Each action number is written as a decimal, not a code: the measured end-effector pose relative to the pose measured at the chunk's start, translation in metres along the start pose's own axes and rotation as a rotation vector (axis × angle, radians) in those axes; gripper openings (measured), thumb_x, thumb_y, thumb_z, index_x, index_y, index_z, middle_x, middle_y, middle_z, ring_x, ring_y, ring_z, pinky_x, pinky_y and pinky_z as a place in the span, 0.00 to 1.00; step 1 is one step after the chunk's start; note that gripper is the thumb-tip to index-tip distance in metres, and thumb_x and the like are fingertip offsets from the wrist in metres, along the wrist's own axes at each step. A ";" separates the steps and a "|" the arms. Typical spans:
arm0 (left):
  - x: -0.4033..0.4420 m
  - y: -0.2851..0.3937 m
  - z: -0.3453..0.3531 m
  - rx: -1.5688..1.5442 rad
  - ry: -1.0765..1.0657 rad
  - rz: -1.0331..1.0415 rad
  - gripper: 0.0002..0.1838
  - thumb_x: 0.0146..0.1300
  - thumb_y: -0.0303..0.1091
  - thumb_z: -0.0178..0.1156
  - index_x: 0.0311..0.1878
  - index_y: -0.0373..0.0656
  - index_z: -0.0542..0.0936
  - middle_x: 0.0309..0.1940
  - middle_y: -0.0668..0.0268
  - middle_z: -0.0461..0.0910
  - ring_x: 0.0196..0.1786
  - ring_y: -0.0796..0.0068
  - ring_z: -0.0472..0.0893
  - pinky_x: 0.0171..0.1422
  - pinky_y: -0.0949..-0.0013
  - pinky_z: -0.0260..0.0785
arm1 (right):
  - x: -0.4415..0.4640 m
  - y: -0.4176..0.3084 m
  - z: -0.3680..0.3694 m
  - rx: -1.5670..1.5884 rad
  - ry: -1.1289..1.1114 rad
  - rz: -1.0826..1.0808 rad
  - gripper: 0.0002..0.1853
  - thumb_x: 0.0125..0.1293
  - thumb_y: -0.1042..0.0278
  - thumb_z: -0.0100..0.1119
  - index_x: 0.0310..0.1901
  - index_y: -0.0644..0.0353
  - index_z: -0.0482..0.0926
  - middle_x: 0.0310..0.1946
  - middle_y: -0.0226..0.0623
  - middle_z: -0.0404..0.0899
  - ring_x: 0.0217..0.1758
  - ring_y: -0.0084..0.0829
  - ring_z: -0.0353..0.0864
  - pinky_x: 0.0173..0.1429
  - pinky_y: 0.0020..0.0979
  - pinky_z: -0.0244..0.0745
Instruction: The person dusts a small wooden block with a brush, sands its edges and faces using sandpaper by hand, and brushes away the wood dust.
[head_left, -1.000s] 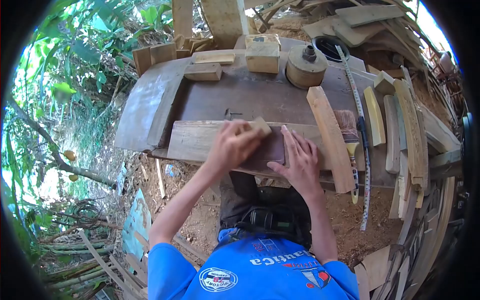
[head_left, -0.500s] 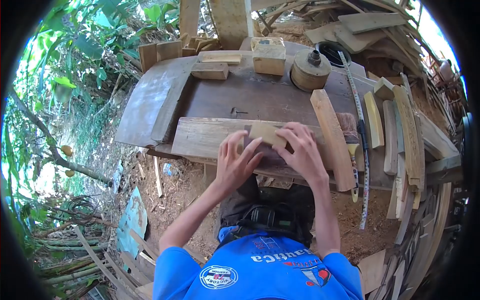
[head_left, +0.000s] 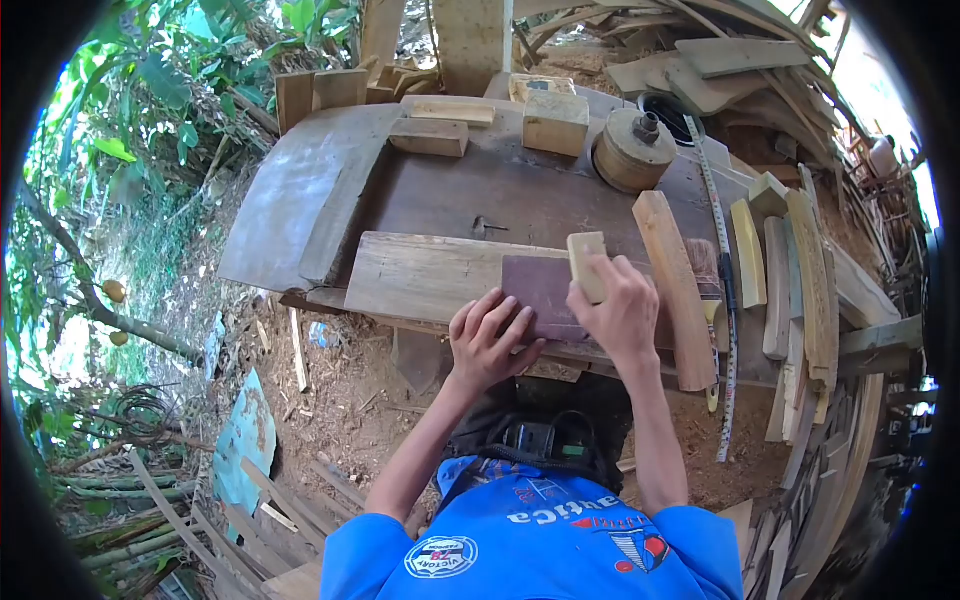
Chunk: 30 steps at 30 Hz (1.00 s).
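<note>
A brown-red sheet of sandpaper (head_left: 545, 290) lies flat across a pale wooden board (head_left: 435, 275) near the bench's front edge. My right hand (head_left: 622, 308) is closed around the lower end of a small wooden block (head_left: 585, 258), which is tilted up over the sheet's right side. At the sheet's lower left corner rests my left hand (head_left: 490, 338), its fingers spread and touching the sandpaper and board.
A curved wooden piece (head_left: 672, 290), a paintbrush (head_left: 703, 265) and a tape measure (head_left: 722, 260) lie to the right. Wooden blocks (head_left: 555, 123) and a round container (head_left: 633, 150) stand behind. Several wood strips (head_left: 815, 280) crowd the right edge.
The block has lifted and turned upright in my right hand, uncovering more of the sandpaper. My left hand has come off the block and moved down to the sheet's corner.
</note>
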<state>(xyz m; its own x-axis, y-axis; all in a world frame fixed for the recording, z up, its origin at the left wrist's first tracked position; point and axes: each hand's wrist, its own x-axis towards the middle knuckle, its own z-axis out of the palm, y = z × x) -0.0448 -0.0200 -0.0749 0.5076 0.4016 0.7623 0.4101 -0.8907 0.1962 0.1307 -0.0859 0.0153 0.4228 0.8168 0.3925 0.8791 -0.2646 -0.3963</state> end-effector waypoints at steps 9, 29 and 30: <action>0.002 -0.002 0.002 0.002 0.045 0.006 0.24 0.48 0.51 0.69 0.49 0.55 0.81 0.49 0.68 0.77 0.59 0.65 0.76 0.63 0.59 0.60 | -0.014 -0.006 -0.006 0.121 -0.081 -0.170 0.20 0.49 0.62 0.65 0.47 0.49 0.82 0.28 0.35 0.75 0.34 0.36 0.78 0.43 0.38 0.65; -0.003 -0.002 0.002 0.018 0.005 0.000 0.24 0.52 0.53 0.67 0.50 0.53 0.79 0.51 0.68 0.78 0.60 0.67 0.75 0.66 0.60 0.58 | -0.015 0.002 -0.005 0.063 -0.163 -0.339 0.19 0.51 0.56 0.64 0.47 0.46 0.81 0.26 0.36 0.75 0.31 0.35 0.77 0.42 0.39 0.63; 0.000 -0.003 0.003 0.011 0.011 -0.010 0.24 0.52 0.53 0.67 0.49 0.52 0.78 0.51 0.68 0.78 0.60 0.67 0.75 0.66 0.60 0.58 | -0.014 0.002 -0.008 0.098 -0.187 -0.367 0.19 0.50 0.56 0.64 0.46 0.46 0.82 0.26 0.36 0.75 0.31 0.35 0.77 0.43 0.38 0.63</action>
<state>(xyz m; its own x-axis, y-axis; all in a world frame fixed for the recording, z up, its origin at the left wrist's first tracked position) -0.0434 -0.0169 -0.0776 0.4953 0.4078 0.7671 0.4234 -0.8843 0.1968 0.1282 -0.1016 0.0153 0.0306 0.9290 0.3687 0.9350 0.1037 -0.3390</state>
